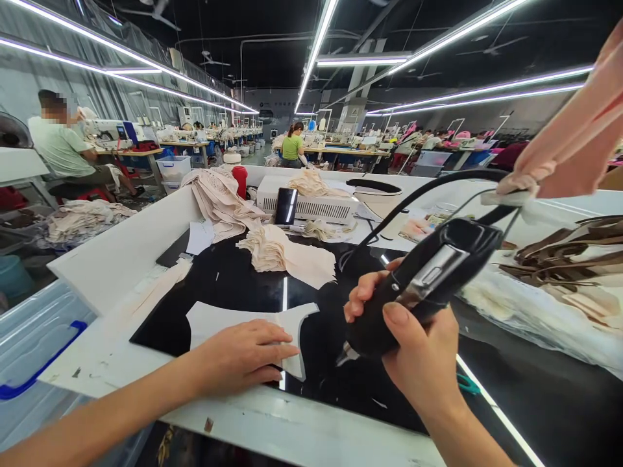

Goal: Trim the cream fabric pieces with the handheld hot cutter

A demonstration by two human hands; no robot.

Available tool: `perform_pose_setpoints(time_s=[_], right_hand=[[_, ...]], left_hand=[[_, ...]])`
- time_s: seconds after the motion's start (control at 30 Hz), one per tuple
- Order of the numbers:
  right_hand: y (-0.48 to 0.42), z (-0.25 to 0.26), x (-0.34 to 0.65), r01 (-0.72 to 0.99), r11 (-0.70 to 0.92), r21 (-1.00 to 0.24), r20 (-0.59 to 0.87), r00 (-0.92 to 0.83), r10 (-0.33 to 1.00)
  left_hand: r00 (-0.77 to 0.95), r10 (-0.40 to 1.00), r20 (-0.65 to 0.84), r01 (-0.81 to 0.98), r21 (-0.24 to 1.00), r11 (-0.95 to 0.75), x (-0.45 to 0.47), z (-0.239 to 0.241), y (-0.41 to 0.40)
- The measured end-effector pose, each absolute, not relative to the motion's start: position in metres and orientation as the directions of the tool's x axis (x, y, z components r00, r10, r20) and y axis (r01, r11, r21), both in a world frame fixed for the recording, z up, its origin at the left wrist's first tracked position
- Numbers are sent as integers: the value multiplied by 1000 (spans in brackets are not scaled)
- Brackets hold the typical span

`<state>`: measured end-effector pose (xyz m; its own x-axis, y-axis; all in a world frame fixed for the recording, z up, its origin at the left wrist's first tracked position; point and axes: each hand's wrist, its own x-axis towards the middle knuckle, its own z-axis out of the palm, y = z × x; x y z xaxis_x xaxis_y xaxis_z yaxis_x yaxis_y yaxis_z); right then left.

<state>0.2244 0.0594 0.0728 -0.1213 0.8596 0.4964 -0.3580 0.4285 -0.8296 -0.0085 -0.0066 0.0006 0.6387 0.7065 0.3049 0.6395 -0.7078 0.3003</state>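
My left hand (248, 357) lies flat, fingers stretched, on a white curved-edge pattern piece (214, 324) on the glossy black work surface (170, 318). In my right hand (423, 363) is a black corded hand tool (438, 266) with a silver strip on its side, gripped round its body. Its metal tip (346, 355) points down and left, to the right of the white piece and apart from it. A knotted strip of pink fabric (569, 136) hangs by the tool's cord end. Beyond my left hand lies a stack of cream fabric pieces (272, 253).
At the back stand a white vented box (311, 204), a leaning phone (286, 206) and draped beige fabric (219, 201). Brown strips (574, 250) and a plastic-wrapped bundle (525, 318) lie on the right. Teal-handled scissors (468, 384) are near my right wrist. People sit at machines farther off.
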Motion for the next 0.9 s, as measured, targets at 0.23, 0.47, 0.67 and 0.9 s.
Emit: perform_pose_setpoints(time_s=[0.23, 0.47, 0.67, 0.9], right_hand=[[37, 57, 212, -419, 439, -794, 534, -136, 835], [34, 51, 212, -415, 438, -798, 533, -144, 834], [34, 50, 215, -408, 448, -795, 533, -120, 837], [32, 54, 215, -424, 448, -787, 524, -78, 848]], left_hand=[[715, 599, 362, 608, 102, -787, 14, -7, -1], [793, 544, 273, 591, -133, -795, 25, -5, -1], [793, 536, 289, 600, -215, -771, 34, -9, -4], [645, 700, 308, 740, -20, -673, 42, -15, -2]])
